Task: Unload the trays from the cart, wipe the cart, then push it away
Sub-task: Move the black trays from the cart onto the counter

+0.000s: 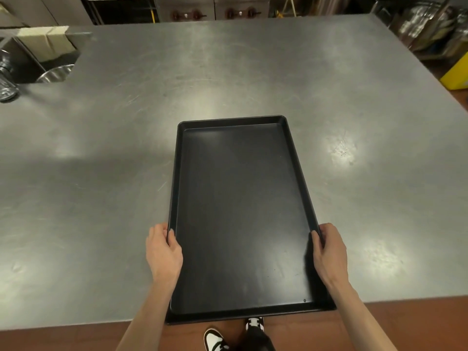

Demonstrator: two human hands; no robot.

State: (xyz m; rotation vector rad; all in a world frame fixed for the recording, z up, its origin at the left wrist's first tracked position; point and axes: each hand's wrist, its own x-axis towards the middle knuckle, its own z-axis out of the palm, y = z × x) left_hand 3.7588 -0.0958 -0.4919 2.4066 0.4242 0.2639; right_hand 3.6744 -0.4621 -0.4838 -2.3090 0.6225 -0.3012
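A large black rectangular tray (pixel 240 211) lies lengthwise over the near part of a steel table (pixel 126 148), its near end sticking out past the table's front edge. My left hand (pixel 163 249) grips the tray's left rim near the front, thumb inside the rim. My right hand (pixel 329 249) grips the right rim the same way. The tray holds nothing. No cart is in view.
A sink recess with a metal bowl (pixel 54 73) cuts into the table's far left corner. Kitchen appliances (pixel 215 7) line the back wall. A yellow box (pixel 455 74) and shelving stand at the right. Brown floor and my shoes (pixel 215 340) show below the table edge.
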